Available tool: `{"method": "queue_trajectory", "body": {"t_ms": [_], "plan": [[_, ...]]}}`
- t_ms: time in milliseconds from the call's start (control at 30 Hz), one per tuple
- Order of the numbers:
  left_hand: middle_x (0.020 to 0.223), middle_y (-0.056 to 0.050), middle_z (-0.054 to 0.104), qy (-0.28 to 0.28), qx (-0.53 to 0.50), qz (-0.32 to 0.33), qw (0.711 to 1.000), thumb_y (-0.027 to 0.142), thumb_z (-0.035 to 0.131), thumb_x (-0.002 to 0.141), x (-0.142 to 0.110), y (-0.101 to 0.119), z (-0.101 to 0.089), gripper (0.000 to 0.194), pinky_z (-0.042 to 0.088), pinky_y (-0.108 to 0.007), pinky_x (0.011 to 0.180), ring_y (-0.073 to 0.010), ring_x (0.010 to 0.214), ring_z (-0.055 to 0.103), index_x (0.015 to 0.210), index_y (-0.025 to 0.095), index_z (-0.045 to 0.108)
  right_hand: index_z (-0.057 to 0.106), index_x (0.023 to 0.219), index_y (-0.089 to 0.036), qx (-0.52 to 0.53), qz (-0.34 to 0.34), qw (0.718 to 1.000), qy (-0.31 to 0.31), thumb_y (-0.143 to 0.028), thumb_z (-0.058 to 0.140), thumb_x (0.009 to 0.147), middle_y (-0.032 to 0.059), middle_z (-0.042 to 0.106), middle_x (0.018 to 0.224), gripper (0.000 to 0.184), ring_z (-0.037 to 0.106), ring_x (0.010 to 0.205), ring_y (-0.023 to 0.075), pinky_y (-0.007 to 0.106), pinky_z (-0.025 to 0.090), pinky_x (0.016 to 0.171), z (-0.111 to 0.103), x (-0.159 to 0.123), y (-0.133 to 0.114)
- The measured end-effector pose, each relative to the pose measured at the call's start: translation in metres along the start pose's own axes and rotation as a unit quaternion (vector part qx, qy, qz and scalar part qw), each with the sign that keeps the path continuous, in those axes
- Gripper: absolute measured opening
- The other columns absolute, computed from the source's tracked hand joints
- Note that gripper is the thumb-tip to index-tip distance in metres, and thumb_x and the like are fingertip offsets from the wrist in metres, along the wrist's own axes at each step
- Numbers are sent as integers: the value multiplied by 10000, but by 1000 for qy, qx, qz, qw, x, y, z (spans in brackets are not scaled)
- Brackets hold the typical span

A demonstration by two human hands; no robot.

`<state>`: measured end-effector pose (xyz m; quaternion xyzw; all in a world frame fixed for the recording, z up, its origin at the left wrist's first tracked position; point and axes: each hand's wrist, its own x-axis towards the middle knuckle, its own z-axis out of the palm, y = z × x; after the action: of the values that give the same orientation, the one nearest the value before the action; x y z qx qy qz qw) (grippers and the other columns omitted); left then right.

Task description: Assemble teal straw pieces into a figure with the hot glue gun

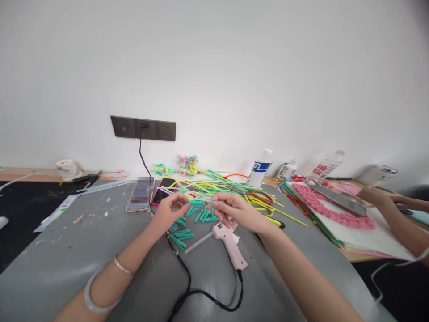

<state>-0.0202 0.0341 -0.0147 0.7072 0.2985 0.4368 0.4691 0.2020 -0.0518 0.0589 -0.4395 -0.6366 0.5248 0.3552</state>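
Both forearms reach forward from the lower edge of the view, bare and slanting inward, the left forearm from the left and the right forearm from the right. The left hand has its thumb and index finger bent into a pinch, while the right hand brings thumb and fingers together in a small, precise grip. The fingertips face each other, near but apart (the wrists stand much wider), with both hands raised above the worktop.
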Motion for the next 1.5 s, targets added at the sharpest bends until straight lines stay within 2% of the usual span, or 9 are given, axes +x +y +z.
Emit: {"method": "queue_trajectory", "body": {"t_ms": [100,367,600,800,900,1000,1067,1300,1500], "plan": [[813,-28,629,1,-3,2,1000,330,687,787,0,-1,0,183,480,-259,655,-151,695,594,835,164,627,555,802,-176,-18,2,1000,1,-565,533,945,-20,608,633,414,480,452,73,205,335,438,1,-1,-3],[813,-26,635,-1,1,5,1000,312,684,795,0,-3,0,160,484,-258,664,-151,705,595,841,167,633,581,815,-172,-58,-38,998,3,-609,530,927,16,610,720,454,528,652,131,250,411,603,2,-1,-9],[787,-30,637,1,1,-3,1000,322,688,777,-1,1,1,175,487,-259,647,-156,699,599,833,164,636,534,842,-193,-47,-39,998,19,-602,503,945,-76,343,613,422,270,507,93,220,234,446,4,-3,-2],[774,-31,641,4,-1,-3,1000,333,704,757,1,2,1,192,493,-258,643,-159,694,611,816,162,640,554,859,-188,-34,-54,998,20,-582,496,960,-88,302,584,411,241,501,93,217,211,446,6,-3,-2],[783,-32,650,4,0,6,1000,332,708,766,1,1,1,189,494,-255,640,-154,689,607,822,163,642,549,816,-186,2,-51,999,14,-562,541,948,-58,410,628,399,359,546,96,211,308,498,8,-1,-4],[807,-35,660,8,0,13,1000,341,712,775,1,1,1,195,494,-251,634,-147,677,602,825,164,645,574,832,-181,53,-43,998,-12,-554,573,933,12,583,752,386,540,691,134,257,457,658,10,0,-4],[803,-35,663,9,0,10,1000,353,721,771,0,1,0,209,494,-251,623,-149,668,605,825,165,647,600,875,-175,77,-37,996,-18,-555,588,923,15,606,738,383,557,686,139,272,471,673,11,1,-3],[809,-39,670,13,0,9,1000,344,728,755,1,3,1,205,504,-255,635,-152,680,611,813,163,649,645,897,-151,157,-4,987,18,-496,698,848,-83,335,618,352,261,488,57,226,177,472,12,4,6],[788,-30,659,12,0,11,1000,345,727,759,0,5,1,206,503,-249,624,-148,671,607,807,163,644,628,886,-147,207,10,978,4,-463,686,853,-107,251,584,323,165,481,64,249,134,474,15,5,9]]}}
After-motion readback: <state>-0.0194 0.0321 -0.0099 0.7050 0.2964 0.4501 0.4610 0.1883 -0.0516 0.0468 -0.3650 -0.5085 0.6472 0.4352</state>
